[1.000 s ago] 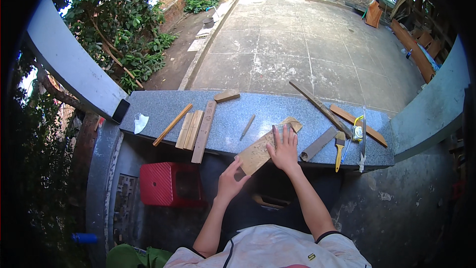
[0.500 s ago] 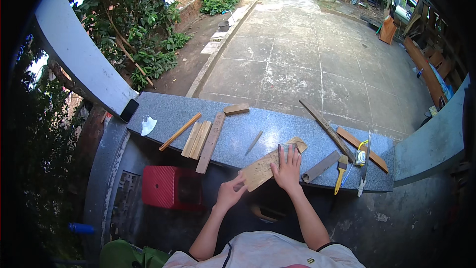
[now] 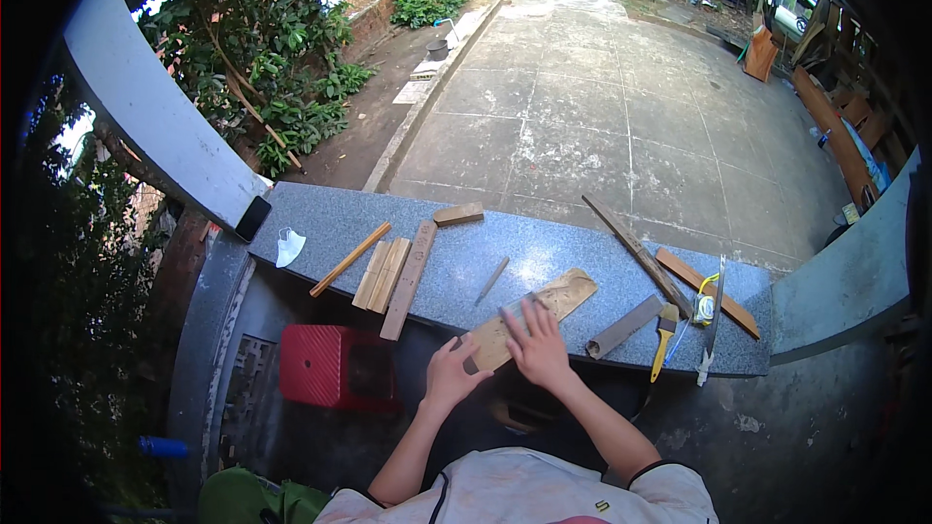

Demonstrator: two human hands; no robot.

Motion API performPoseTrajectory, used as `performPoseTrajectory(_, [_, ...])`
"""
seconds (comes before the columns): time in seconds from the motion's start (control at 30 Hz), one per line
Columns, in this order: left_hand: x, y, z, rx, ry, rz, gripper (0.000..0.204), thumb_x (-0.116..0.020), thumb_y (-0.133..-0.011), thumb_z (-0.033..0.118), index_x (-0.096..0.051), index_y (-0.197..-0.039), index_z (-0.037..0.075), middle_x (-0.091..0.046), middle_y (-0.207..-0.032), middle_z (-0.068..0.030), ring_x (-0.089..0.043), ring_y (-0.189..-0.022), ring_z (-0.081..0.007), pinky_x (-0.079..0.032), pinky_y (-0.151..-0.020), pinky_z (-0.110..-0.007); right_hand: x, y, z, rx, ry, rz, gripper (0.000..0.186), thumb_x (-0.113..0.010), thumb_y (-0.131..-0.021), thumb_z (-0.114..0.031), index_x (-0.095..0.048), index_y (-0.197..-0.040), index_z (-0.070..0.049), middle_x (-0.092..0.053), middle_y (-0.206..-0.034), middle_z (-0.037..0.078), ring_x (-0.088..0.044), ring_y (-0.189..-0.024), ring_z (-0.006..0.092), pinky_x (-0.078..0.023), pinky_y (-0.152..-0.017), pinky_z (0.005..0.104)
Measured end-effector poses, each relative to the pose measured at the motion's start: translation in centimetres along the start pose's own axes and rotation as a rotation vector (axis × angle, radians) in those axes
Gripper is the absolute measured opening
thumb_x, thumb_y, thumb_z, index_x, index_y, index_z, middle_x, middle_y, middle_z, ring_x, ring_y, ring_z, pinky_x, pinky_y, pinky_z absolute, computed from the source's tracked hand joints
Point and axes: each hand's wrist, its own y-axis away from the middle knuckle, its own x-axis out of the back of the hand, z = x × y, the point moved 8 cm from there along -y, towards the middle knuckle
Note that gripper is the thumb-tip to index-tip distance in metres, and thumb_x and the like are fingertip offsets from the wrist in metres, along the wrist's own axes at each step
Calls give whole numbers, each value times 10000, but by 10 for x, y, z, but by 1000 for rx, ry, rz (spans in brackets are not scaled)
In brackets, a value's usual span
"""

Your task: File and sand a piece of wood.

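A light wooden board (image 3: 566, 293) lies slantwise over the near edge of the grey stone counter. My left hand (image 3: 452, 371) is closed around its near-left end, thumb and fingers on either side. On the board's near half my right hand (image 3: 540, 349) rests with fingers spread, pressing a thin flat piece (image 3: 509, 311) against the wood. Only a dark edge of that piece shows past the fingertips, so its kind is unclear. A slim grey pointed tool (image 3: 492, 279) lies just beyond the board. To the right are a dark wooden piece (image 3: 624, 327) and a yellow-handled paintbrush (image 3: 664, 340).
Wooden strips (image 3: 382, 275), a longer brown bar (image 3: 410, 281) and a short block (image 3: 458, 213) lie left on the counter (image 3: 335, 204). A tape measure (image 3: 705, 309), a metal ruler (image 3: 718, 315) and long wood pieces lie right. A red stool (image 3: 313, 366) stands below.
My right hand has slid down the board toward my left hand, with the flat piece under it, baring the board's far end. My left hand stays at the near end.
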Motion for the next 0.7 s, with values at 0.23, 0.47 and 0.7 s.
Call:
performPoseTrajectory(0.23, [0,-6,6,37,8,-28,657,-961,-767,389,-769,-1323,94,-638,-1550,-153,-599,-1418,-389,-509,-1168,-468,-17,-2,-11,-131,70,-13,786,-585,-1059,-537,-355,-1717,-173,-338,-1739,258,-286,-1612,488,-199,-1320,617])
performPoseTrajectory(0.47, [-2,-6,7,30,21,-14,674,-963,-776,342,-736,-1349,72,-612,-1573,-174,-616,-1395,-403,-521,-1155,-471,0,-25,62,-296,156,29,685,-518,-1111,-443,-347,-1721,-184,-325,-1748,259,-286,-1612,498,-186,-1317,635])
performPoseTrajectory(0.7, [-3,-1,9,9,19,-4,687,-980,-749,307,-725,-1340,67,-604,-1574,-192,-621,-1393,-375,-525,-1149,-457,-7,-17,25,-47,55,-57,543,-601,-1054,-253,-541,-1578,-125,-481,-1642,262,-420,-1527,513,-285,-1284,630])
